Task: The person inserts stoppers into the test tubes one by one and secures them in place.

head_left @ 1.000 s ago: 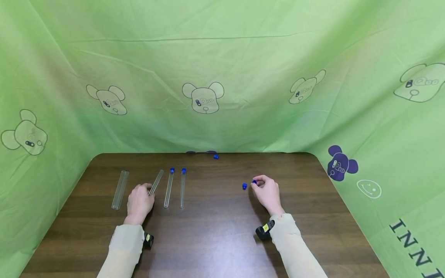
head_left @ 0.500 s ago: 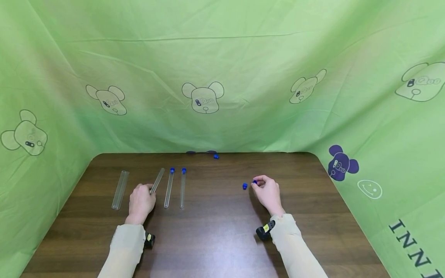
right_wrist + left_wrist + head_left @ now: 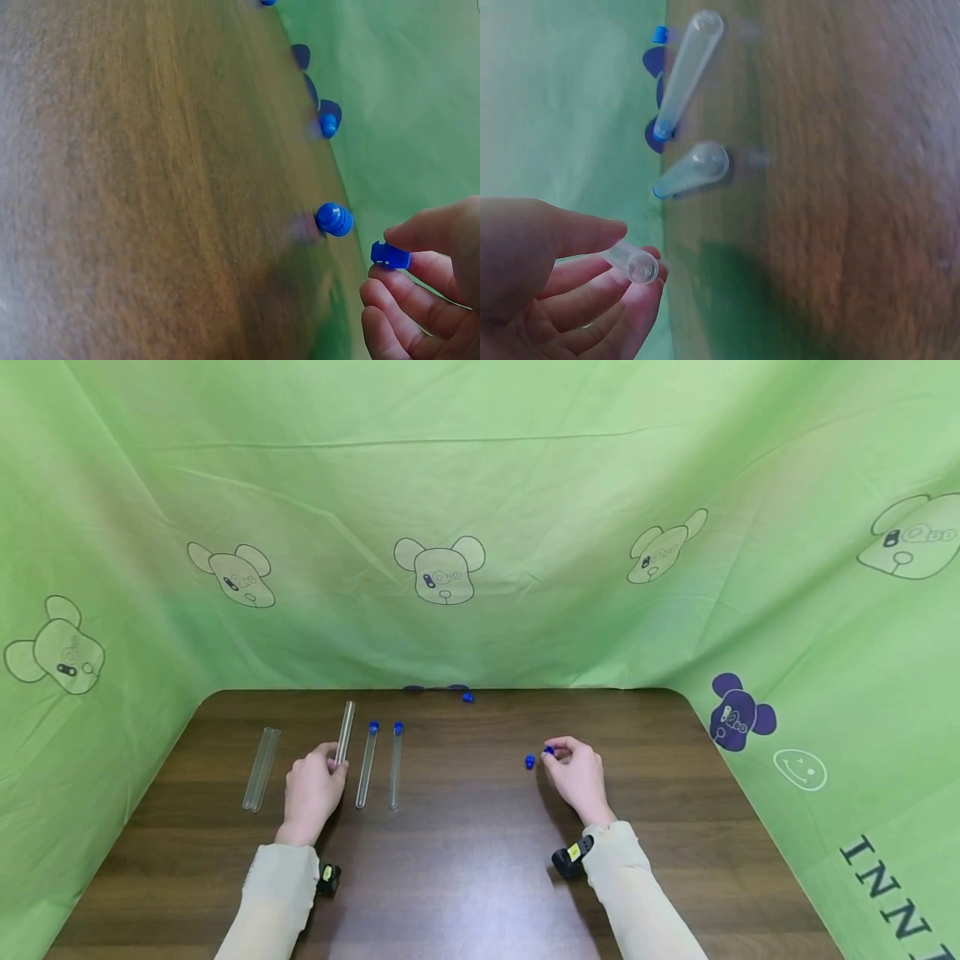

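Observation:
My left hand [image 3: 313, 791] pinches a clear, uncapped test tube [image 3: 346, 731] between thumb and fingers; its rounded bottom faces the camera in the left wrist view. Just right of it lie two test tubes with blue caps, a nearer one [image 3: 367, 768] and another [image 3: 395, 768]. On the right side, my right hand [image 3: 577, 777] pinches a small blue cap [image 3: 391, 256] between thumb and fingertips. A second blue cap [image 3: 530, 762] sits on the table just left of those fingers.
Two uncapped test tubes [image 3: 261, 770] lie side by side at the left of the wooden table [image 3: 450, 860]. Another blue cap [image 3: 468, 697] is at the back edge, against a green printed curtain [image 3: 442, 643].
My left hand has moved slightly forward and right, lifting the test tube and turning it more upright in view. My right hand stays in place with the cap.

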### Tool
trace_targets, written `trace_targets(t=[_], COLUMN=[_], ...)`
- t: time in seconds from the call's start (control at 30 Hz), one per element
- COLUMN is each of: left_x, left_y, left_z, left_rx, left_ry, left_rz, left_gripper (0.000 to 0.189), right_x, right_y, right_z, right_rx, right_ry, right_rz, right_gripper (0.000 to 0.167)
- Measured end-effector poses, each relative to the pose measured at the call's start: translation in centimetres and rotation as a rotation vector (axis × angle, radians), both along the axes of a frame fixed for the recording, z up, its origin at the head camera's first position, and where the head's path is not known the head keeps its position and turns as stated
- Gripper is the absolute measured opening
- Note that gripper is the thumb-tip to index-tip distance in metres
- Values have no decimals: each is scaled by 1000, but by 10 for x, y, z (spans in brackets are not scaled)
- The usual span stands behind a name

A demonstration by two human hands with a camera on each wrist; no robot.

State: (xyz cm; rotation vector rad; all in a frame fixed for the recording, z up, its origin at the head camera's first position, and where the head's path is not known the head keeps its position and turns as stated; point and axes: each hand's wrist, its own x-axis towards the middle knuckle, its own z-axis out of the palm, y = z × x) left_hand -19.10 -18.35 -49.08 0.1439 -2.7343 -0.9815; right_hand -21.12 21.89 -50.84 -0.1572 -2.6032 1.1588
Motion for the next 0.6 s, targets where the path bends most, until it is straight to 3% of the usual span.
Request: trace_targets(t=[0.6], left_x=[-1], left_y=[25], left_z=[5], left_rx=[65], left_ry=[101], left_rz=[-68], left_gripper=[36], right_x=[0], right_y=[-3], right_z=[7], right_rx=[-59], right_ry=[4], right_rz=[-4], right_gripper=[21])
